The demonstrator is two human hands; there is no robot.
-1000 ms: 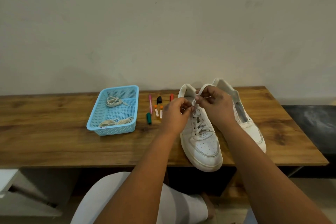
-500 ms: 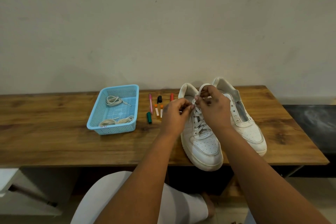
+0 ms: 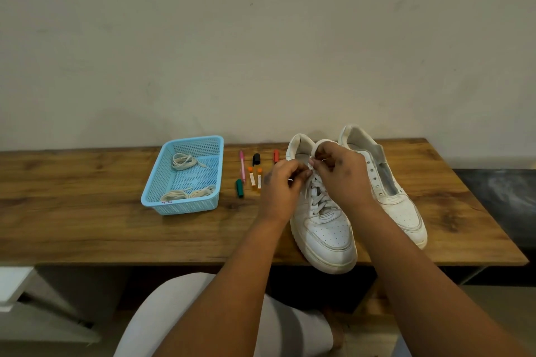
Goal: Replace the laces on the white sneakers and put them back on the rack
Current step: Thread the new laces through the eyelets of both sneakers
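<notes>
Two white sneakers stand side by side on the wooden table (image 3: 87, 229), toes toward me. The left sneaker (image 3: 327, 238) carries a white lace (image 3: 317, 197) threaded up its eyelets. My left hand (image 3: 282, 182) and my right hand (image 3: 340, 174) meet over its top eyelets, each pinching a lace end near the tongue. The right sneaker (image 3: 397, 200) has bare eyelets and an open tongue, with no lace visible. A light blue basket (image 3: 162, 180) to the left holds coiled off-white laces (image 3: 181, 161) at its far end and more laces (image 3: 188, 193) at its near end.
Several markers lie between the basket and the shoes: a pink pen (image 3: 242, 165), a green marker (image 3: 239, 188), two orange ones (image 3: 255, 178), a black cap (image 3: 255, 159) and a red one (image 3: 275, 155). The wall stands right behind the table. My knee (image 3: 185, 316) is under the front edge.
Both hands stay at the top of the left sneaker, their fingers shifting slightly on the lace ends. The right sneaker's side has come more into view as my right hand shifted.
</notes>
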